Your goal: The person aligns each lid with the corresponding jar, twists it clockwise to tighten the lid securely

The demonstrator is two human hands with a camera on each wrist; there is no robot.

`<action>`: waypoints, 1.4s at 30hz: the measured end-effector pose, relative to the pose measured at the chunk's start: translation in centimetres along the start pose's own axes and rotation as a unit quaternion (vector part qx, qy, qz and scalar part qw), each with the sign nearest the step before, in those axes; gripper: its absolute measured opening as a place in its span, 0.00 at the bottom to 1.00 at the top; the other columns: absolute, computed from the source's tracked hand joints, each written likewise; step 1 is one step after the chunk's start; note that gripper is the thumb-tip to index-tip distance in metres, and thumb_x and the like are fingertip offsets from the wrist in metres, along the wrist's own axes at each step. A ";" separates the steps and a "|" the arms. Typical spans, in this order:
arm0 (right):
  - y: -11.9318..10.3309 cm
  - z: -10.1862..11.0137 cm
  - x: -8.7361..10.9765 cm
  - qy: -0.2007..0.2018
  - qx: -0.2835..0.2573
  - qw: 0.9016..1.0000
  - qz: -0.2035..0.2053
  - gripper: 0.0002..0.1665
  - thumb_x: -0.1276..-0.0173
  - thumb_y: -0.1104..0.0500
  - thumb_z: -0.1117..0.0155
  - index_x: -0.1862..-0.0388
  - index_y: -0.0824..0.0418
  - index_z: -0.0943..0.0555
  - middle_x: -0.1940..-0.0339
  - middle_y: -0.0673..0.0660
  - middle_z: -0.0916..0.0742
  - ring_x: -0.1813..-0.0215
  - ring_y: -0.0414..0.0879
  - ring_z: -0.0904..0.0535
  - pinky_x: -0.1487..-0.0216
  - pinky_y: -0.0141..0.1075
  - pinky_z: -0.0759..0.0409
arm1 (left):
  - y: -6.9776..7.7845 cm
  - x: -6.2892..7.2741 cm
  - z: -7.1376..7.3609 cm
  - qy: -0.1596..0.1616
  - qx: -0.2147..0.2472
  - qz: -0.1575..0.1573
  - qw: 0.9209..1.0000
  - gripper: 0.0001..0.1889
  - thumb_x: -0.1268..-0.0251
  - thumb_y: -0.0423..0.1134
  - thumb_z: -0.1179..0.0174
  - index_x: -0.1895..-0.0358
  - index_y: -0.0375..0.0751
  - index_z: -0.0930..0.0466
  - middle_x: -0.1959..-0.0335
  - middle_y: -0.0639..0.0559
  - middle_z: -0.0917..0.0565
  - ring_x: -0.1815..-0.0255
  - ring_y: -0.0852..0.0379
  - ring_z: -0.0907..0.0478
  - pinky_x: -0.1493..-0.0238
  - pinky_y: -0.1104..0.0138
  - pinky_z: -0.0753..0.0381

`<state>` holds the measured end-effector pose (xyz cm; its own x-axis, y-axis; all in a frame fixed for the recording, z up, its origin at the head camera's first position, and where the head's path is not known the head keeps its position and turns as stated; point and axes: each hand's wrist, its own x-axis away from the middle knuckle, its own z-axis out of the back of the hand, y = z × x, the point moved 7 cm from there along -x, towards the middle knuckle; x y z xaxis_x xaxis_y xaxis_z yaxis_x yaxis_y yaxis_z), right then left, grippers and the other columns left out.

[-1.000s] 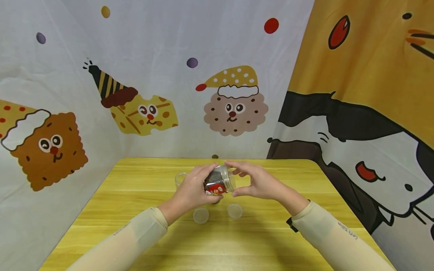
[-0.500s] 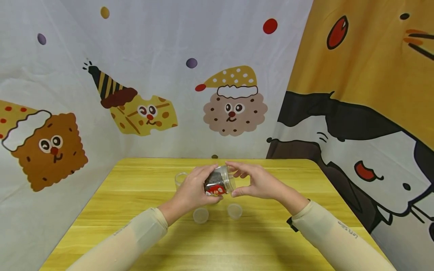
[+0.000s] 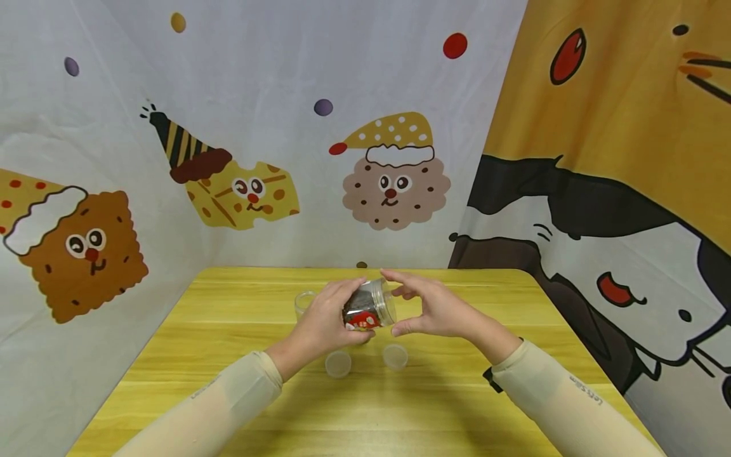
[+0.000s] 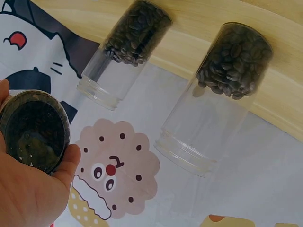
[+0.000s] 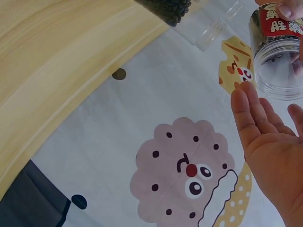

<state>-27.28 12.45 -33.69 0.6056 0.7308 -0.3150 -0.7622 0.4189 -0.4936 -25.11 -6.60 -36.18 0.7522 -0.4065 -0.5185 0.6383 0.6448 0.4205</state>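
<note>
My left hand grips a clear jar of dark contents with a red label. The jar is tipped on its side, and its mouth, with no lid on it, faces right. My right hand is held at that mouth, thumb and fingers spread around the rim. In the right wrist view its fingers reach up near the rim; whether they touch it I cannot tell. Two clear jars partly filled with dark beans stand on the table, mostly hidden behind my hands in the head view.
Two round translucent lids lie on the wooden table in front of the hands. A clear jar rim shows left of the left hand. Printed cartoon cloths hang behind the table and along its sides.
</note>
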 end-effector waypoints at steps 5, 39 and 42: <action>-0.1 0.1 0.0 0.005 -0.003 1.000 0.013 0.57 0.40 0.53 0.14 0.16 0.59 0.34 0.21 0.62 0.22 0.38 0.59 0.12 0.38 0.52 0.12 | 0.0 -0.1 -0.1 0.001 -0.002 -0.001 1.000 0.51 0.56 0.47 0.11 0.25 0.40 0.26 0.31 0.42 0.18 0.35 0.45 0.18 0.40 0.51 0.12; 0.4 -0.3 0.1 0.000 0.004 1.000 -0.007 0.61 0.41 0.52 0.13 0.13 0.53 0.37 0.19 0.58 0.23 0.36 0.54 0.12 0.36 0.52 0.13 | -0.2 0.0 -0.2 0.004 0.004 0.000 1.000 0.51 0.56 0.46 0.11 0.24 0.39 0.27 0.32 0.42 0.18 0.37 0.45 0.18 0.42 0.54 0.10; 0.3 -0.4 0.1 0.003 -0.001 1.000 0.003 0.60 0.41 0.54 0.13 0.14 0.53 0.36 0.20 0.60 0.23 0.35 0.56 0.13 0.36 0.52 0.13 | -0.3 0.0 -0.3 0.004 0.004 0.001 1.000 0.51 0.56 0.45 0.11 0.24 0.40 0.27 0.32 0.42 0.18 0.37 0.46 0.18 0.42 0.54 0.10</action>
<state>-27.41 12.46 -34.18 0.6029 0.7297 -0.3226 -0.7650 0.4140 -0.4933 -25.34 -6.63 -36.50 0.7527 -0.3988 -0.5239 0.6375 0.6403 0.4285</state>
